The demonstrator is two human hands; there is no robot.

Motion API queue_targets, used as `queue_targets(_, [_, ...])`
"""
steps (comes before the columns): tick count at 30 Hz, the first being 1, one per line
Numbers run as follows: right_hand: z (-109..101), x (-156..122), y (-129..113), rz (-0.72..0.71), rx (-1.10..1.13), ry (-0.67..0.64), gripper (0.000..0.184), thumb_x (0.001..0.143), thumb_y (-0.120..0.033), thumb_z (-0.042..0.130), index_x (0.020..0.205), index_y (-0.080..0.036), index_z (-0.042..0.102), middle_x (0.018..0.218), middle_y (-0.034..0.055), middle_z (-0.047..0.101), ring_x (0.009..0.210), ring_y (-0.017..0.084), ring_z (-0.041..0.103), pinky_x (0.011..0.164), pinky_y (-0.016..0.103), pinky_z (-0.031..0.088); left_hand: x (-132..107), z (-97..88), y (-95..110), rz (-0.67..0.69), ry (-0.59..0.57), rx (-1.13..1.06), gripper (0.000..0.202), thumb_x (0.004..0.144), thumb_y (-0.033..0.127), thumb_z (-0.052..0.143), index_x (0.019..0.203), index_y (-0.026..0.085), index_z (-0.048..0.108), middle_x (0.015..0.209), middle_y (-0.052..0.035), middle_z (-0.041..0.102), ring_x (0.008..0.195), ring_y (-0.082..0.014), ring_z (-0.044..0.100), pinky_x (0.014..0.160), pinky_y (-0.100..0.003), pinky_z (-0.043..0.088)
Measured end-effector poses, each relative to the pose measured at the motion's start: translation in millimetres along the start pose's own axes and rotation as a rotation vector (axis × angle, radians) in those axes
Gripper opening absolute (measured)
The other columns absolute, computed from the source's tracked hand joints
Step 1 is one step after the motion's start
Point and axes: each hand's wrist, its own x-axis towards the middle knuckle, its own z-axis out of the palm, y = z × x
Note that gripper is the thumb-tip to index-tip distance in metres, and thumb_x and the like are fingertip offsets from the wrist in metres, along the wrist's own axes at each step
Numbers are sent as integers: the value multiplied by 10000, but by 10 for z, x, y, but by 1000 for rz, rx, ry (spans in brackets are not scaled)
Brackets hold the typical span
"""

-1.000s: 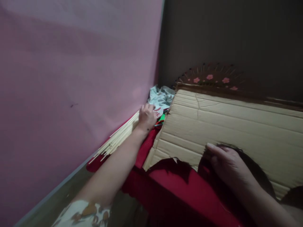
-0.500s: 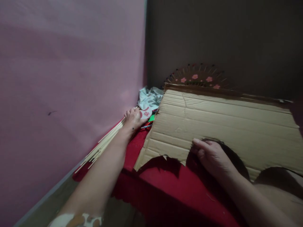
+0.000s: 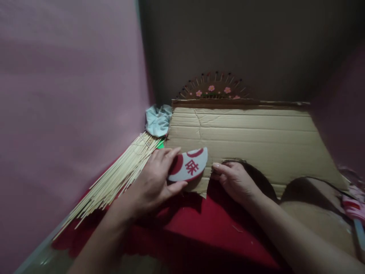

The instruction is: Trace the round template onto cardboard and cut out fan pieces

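Observation:
My left hand [image 3: 158,173] grips a white, curved, flat piece [image 3: 201,165] with red shapes and a red character, thumb below and fingers above. It hovers over the lower left part of a cardboard sheet [image 3: 256,133] whose front edge has rounded cut-outs. At the border of one cut-out, my right hand [image 3: 236,179] has thumb and fingers pinched on the cardboard; its lower fingers are curled and partly hidden. Red cloth [image 3: 222,224] lies beneath.
A bundle of thin wooden sticks [image 3: 114,177] lies along the pink wall [image 3: 71,114]. Crumpled pale blue cloth [image 3: 158,120] sits behind it. A fan of dark-tipped sticks with pink flowers [image 3: 212,89] stands behind the cardboard. A pink-and-red object [image 3: 353,205] is at far right.
My left hand has come right and nearer from beside the blue cloth, bringing the white and red piece over the cardboard. My right hand stays at the cut-out. The view has turned right.

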Motion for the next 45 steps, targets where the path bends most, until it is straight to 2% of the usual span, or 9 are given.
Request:
queue_targets(4, [22,-9,-17,7,12,-35,133,700,-223,686,783,-119,690,826,108,709,849,224,650,796,373,495,-43,74,90,60,-51,98,605,767,327,599,1298,178,348,1244,-126,399,1192,-281,356,1017,-440,335])
queue_targets(11, [20,-33,-26,6,36,-68,141,717,-211,673,822,-122,703,880,118,710,896,229,645,822,378,485,-19,89,115,12,-100,82,526,762,376,612,1226,214,424,1187,-102,413,1129,-267,388,968,-413,381])
queue_targets(21, [65,-50,-56,24,53,-81,83,701,-196,684,731,-119,696,819,110,710,796,220,660,801,401,492,-38,115,115,-10,-150,39,493,784,417,591,1216,241,433,1173,-87,403,1119,-255,398,933,-400,417])
queue_targets(32, [74,-65,-51,27,92,-117,162,717,-201,649,860,-150,706,949,112,702,924,231,632,834,394,479,-23,74,112,-26,-187,2,509,776,436,596,1227,271,426,1146,-70,410,1078,-237,421,909,-385,430])
queue_targets(37, [81,-81,-44,63,141,-99,129,666,-146,626,749,-111,718,837,125,715,902,260,634,851,419,463,-23,73,114,-17,-197,-6,512,768,416,610,1227,281,429,1126,-67,417,1059,-242,425,890,-395,437])
queue_targets(45, [128,-94,-21,30,117,-92,176,652,-146,610,784,-114,723,832,115,713,937,270,619,885,420,441,-50,110,95,14,-189,0,495,790,420,584,1230,280,407,1165,-73,406,1076,-236,429,881,-372,444])
